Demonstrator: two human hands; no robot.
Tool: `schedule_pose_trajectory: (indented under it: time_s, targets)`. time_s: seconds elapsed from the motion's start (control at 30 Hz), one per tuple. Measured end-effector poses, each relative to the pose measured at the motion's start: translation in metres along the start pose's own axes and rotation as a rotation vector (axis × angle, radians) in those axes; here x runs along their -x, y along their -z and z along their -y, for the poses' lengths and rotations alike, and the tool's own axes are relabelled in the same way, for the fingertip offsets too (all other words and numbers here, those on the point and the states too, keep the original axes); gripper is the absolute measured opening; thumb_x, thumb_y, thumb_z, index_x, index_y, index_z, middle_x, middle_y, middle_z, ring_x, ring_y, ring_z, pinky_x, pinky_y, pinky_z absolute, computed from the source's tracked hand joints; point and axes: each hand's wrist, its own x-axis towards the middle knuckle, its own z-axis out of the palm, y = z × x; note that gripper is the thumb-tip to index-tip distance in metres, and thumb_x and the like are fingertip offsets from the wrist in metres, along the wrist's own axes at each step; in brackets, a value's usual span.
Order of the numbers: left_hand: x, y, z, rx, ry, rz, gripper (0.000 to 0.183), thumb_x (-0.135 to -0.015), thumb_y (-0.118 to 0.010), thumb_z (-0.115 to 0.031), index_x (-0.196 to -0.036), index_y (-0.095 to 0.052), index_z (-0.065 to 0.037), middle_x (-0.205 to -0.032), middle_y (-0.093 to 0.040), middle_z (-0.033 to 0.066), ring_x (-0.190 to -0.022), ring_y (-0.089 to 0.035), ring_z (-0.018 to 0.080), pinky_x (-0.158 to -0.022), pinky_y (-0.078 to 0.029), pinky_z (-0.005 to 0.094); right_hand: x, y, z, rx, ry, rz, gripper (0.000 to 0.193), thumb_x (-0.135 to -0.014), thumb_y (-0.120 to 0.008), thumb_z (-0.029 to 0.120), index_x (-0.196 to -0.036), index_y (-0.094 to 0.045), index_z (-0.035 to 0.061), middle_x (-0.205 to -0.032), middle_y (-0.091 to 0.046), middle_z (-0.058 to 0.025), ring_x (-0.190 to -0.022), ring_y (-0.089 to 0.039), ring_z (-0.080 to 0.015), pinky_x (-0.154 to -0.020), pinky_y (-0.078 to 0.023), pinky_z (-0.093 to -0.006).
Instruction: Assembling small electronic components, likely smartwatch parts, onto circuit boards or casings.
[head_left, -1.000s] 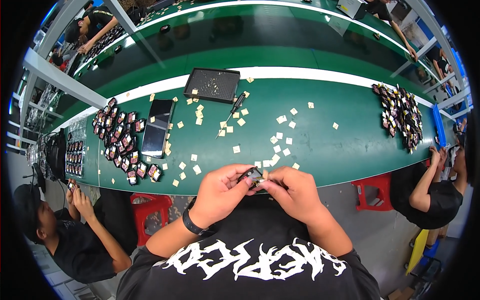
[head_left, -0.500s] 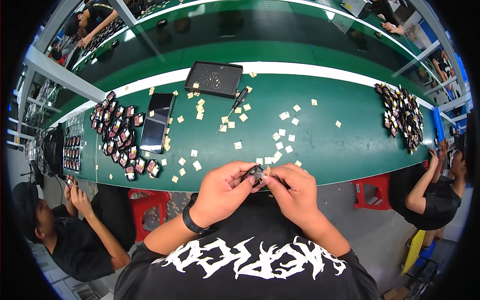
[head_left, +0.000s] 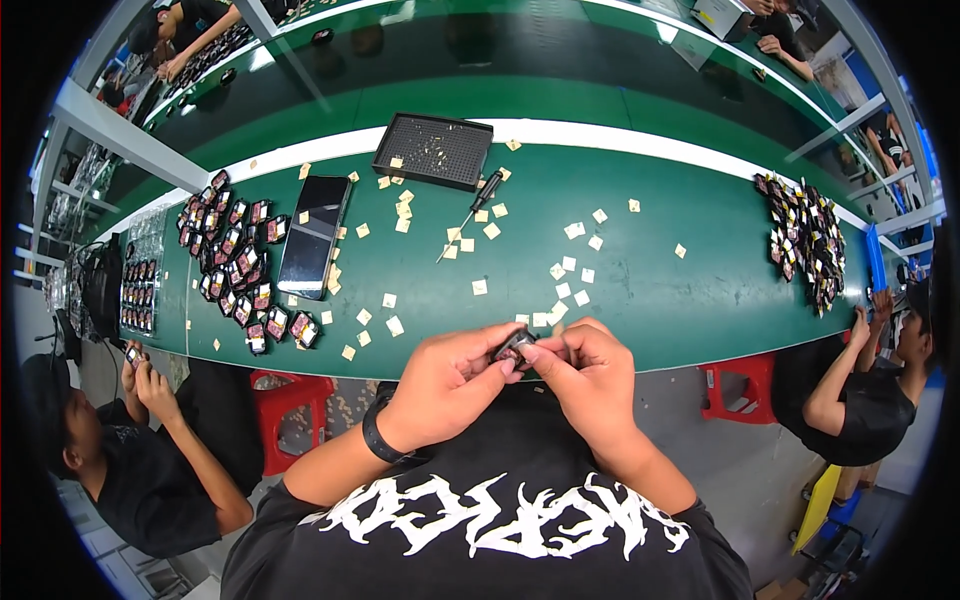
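Observation:
Close to my body, at the table's near edge, I hold a small black rounded electronic module (head_left: 514, 346) between both hands. My left hand (head_left: 450, 375) is closed around it, thumb and fingers on its left side. My right hand (head_left: 588, 378) is also closed, its thumb pressed against the module's right side and its fingers curled behind. The fingers cover much of the module. Small pale square pieces (head_left: 540, 320) lie on the green table just beyond my hands.
Black modules (head_left: 238, 262) lie heaped at left beside a phone (head_left: 314, 238); another heap (head_left: 808, 240) stands far right. A black tray (head_left: 433, 150) and a screwdriver (head_left: 470, 217) lie farther back. People sit at both sides, near red stools (head_left: 292, 415).
The module has turned in my fingers, so its open face shows less. A pale tan piece at my right fingertips no longer shows clearly. The view has shifted slightly.

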Motion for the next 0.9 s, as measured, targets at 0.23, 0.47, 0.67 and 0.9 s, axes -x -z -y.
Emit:
schedule_pose_trajectory:
  time_s: [0.23, 0.47, 0.67, 0.9]
  targets:
    - [0.001, 0.006, 0.001, 0.04, 0.062, 0.074, 0.04, -0.1, -0.052, 0.006, -0.14, -0.051, 0.008, -0.125, -0.064, 0.0124, -0.109, -0.064, 0.014, -0.093, -0.055, 0.0277, -0.009, 0.0, -0.014, -0.38, -0.277, 0.093, 0.028, -0.082, -0.083, 0.006, -0.092, -0.058, 0.0, -0.081, -0.051, 0.0028, -0.068, -0.049, -0.0033, -0.06, -0.046, -0.0195]
    - [0.0, 0.013, 0.008, 0.021, 0.097, 0.107, 0.043, -0.098, -0.051, 0.009, -0.141, -0.051, 0.008, -0.118, -0.065, 0.0097, -0.104, -0.064, 0.0118, -0.092, -0.054, 0.0264, -0.015, -0.001, -0.007, -0.526, -0.465, 0.24, 0.025, -0.084, -0.08, 0.003, -0.094, -0.057, 0.0007, -0.079, -0.049, 0.0022, -0.07, -0.05, -0.0042, -0.062, -0.049, -0.0199]
    - [0.007, 0.004, -0.006, 0.142, 0.128, 0.028, 0.045, -0.097, -0.052, 0.01, -0.141, -0.051, 0.007, -0.114, -0.067, 0.0095, -0.105, -0.066, 0.0143, -0.093, -0.054, 0.0265, -0.004, 0.004, -0.006, -0.389, -0.287, 0.171, 0.017, -0.089, -0.075, 0.002, -0.096, -0.06, -0.0003, -0.083, -0.054, 0.0011, -0.074, -0.051, -0.005, -0.064, -0.045, -0.0203]
    - [0.02, 0.006, -0.029, 0.016, -0.014, -0.004, 0.047, -0.094, -0.05, 0.014, -0.141, -0.051, 0.007, -0.116, -0.065, 0.0165, -0.103, -0.067, 0.0181, -0.094, -0.057, 0.0342, 0.013, 0.034, 0.009, 0.081, 0.36, 0.115, 0.009, -0.088, -0.073, 0.005, -0.086, -0.067, -0.0007, -0.077, -0.059, -0.0053, -0.062, -0.051, -0.0106, -0.056, -0.039, -0.0257]
